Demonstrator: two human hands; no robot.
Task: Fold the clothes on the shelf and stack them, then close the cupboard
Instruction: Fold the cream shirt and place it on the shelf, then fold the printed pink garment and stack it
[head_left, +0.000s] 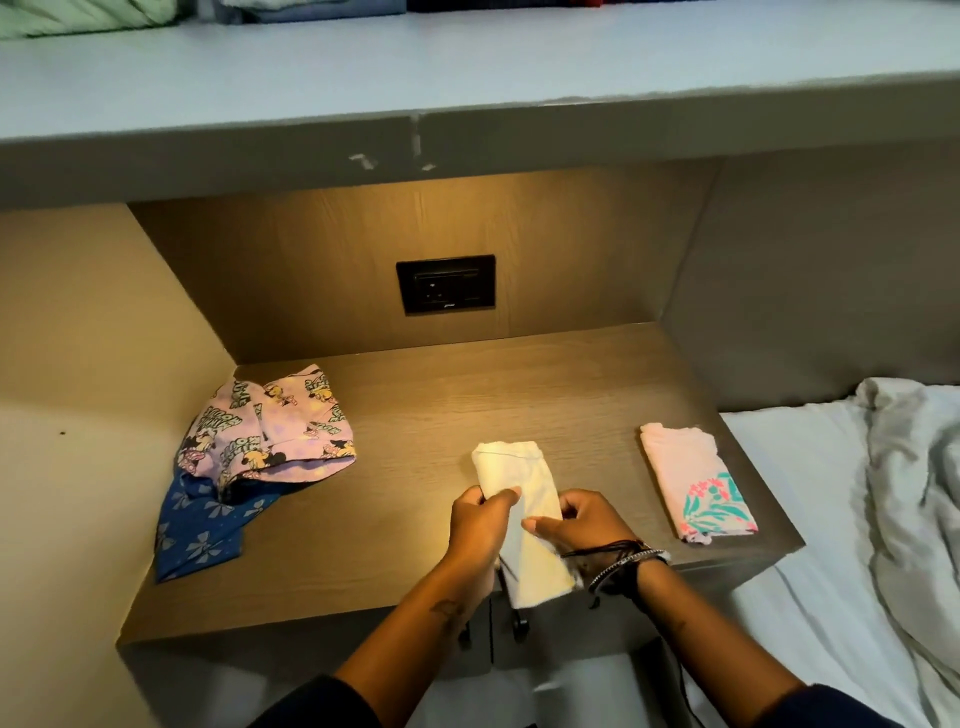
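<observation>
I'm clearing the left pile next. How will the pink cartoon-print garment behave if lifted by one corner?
Probably floppy: the pink cartoon-print garment lies crumpled in soft folds, so it would likely droop and open. It looks thin, so likely light. It overlaps the blue bow-print cloth and may drag it.

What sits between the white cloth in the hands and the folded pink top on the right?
Nothing visible: only bare wooden shelf lies between the white cloth and the folded pink top.
</observation>
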